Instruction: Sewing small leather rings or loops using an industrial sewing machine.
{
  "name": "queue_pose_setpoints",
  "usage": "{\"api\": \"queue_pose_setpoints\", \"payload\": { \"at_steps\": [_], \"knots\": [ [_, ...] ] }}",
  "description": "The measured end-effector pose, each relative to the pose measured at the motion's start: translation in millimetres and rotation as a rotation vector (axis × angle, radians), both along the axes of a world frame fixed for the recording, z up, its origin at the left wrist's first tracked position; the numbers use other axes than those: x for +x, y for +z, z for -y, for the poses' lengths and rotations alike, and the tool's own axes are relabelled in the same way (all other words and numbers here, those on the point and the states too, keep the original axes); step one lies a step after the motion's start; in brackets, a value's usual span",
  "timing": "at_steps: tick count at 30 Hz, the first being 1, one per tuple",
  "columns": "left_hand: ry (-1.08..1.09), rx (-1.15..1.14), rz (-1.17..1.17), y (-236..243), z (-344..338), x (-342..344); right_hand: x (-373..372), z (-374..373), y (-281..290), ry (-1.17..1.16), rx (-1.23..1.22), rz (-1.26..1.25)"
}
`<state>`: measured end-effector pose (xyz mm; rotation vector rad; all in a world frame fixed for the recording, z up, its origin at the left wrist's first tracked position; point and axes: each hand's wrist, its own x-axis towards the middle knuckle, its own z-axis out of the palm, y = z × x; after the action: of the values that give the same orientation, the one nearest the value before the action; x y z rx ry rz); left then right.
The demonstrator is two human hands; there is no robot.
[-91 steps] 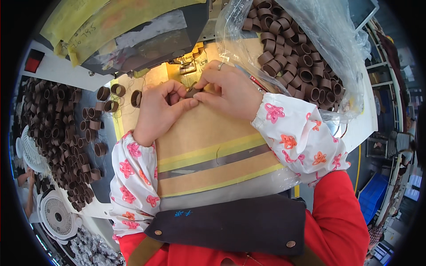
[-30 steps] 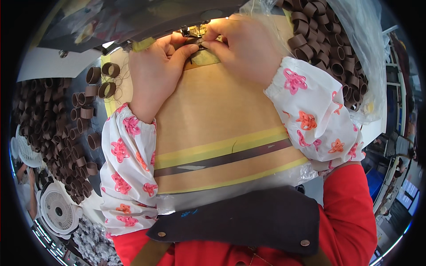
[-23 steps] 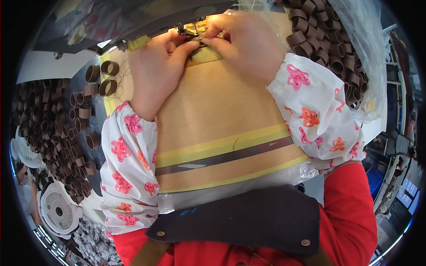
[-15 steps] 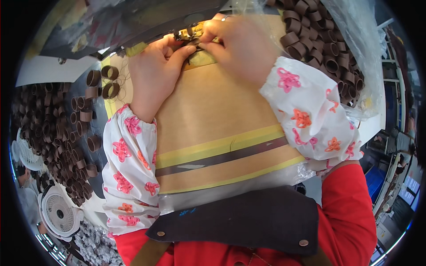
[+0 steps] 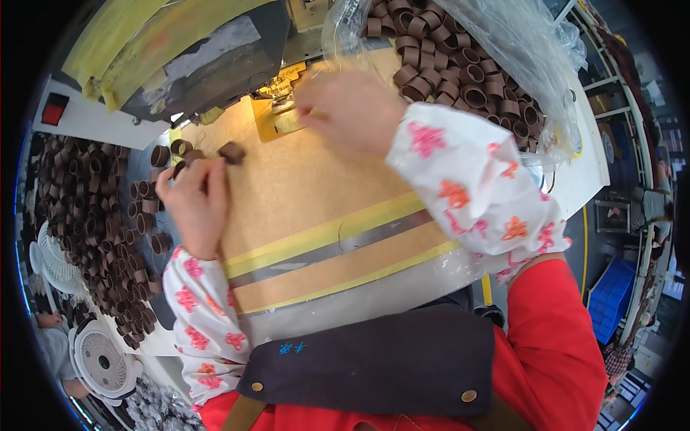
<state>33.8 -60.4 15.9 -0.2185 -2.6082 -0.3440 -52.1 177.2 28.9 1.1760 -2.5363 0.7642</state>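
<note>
My left hand [image 5: 195,205] is beside several brown rings [image 5: 180,149] on the left edge of the tan work surface [image 5: 309,187]. Its fingers are bent and its thumb stands apart, with nothing clearly held between them. Just past the thumb a single dark brown ring [image 5: 231,152] looks blurred. My right hand [image 5: 352,108] is smeared by motion at the lit yellow plate [image 5: 269,118] of the machine [image 5: 215,57]. Its fingers are too blurred to show whether they hold anything. A small metal part [image 5: 282,105] shows on the plate.
Many brown rings [image 5: 86,208] are heaped on the left. A clear plastic bag [image 5: 532,57] of more rings [image 5: 467,75] lies at the far right. A white fan [image 5: 104,363] stands at the lower left. A blue crate [image 5: 613,298] is at the right.
My left hand has moved from the machine plate down and left to the rings. A blurred ring now shows near it. My right hand remains near the plate. The whole view has shifted.
</note>
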Motion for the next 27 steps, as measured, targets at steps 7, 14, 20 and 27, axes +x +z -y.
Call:
{"api": "queue_pose_setpoints", "payload": {
  "at_steps": [7,14,20,27],
  "knots": [
    [0.098,0.257,0.117,23.5,45.7,3.3,-44.1,-62.2,41.4,-0.192,0.546,0.15],
    [-0.132,-0.066,-0.063,11.3,-39.3,-17.6,-54.7,-62.8,38.6,-0.12,0.503,0.143],
    [-0.065,0.168,0.088,-13.4,-60.8,-37.1,-13.9,-13.1,35.1,0.178,-0.272,0.775],
    [-0.133,0.367,0.05,-11.2,-43.2,-44.1,-11.6,6.8,-7.9,0.183,-0.37,0.912]
  ]
}}
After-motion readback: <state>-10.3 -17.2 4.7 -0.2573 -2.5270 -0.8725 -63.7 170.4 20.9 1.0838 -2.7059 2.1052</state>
